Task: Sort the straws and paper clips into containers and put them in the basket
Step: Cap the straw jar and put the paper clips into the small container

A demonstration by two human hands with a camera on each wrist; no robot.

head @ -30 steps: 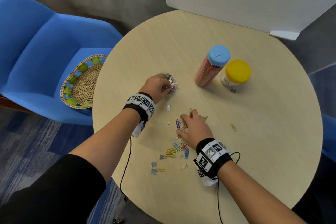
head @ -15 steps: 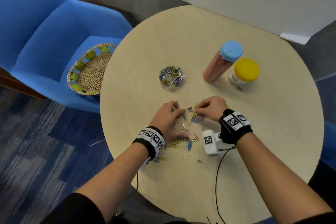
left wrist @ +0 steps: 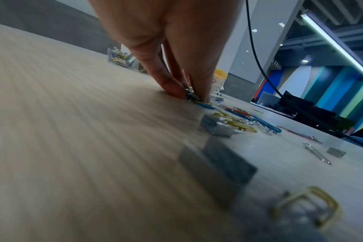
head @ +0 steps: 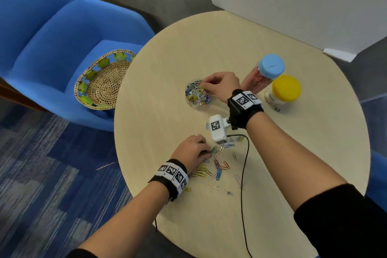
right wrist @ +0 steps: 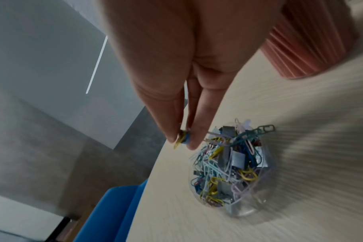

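A clear round container full of coloured paper clips stands mid-table. My right hand hovers over its rim, pinching a few yellow and blue paper clips. Nearer me, loose paper clips lie scattered on the table. My left hand is down among them, fingertips pinching clips against the tabletop. A straw jar with a blue lid holds pink straws, its side showing in the right wrist view.
A yellow-lidded jar stands beside the straw jar. A woven basket sits on the blue chair left of the round table. A white board leans at the table's far edge. A black cable crosses the clips.
My right hand has lifted from the loose pile and moved forward to the clear container with clips in it. My left hand stays at the pile, pinching clips.
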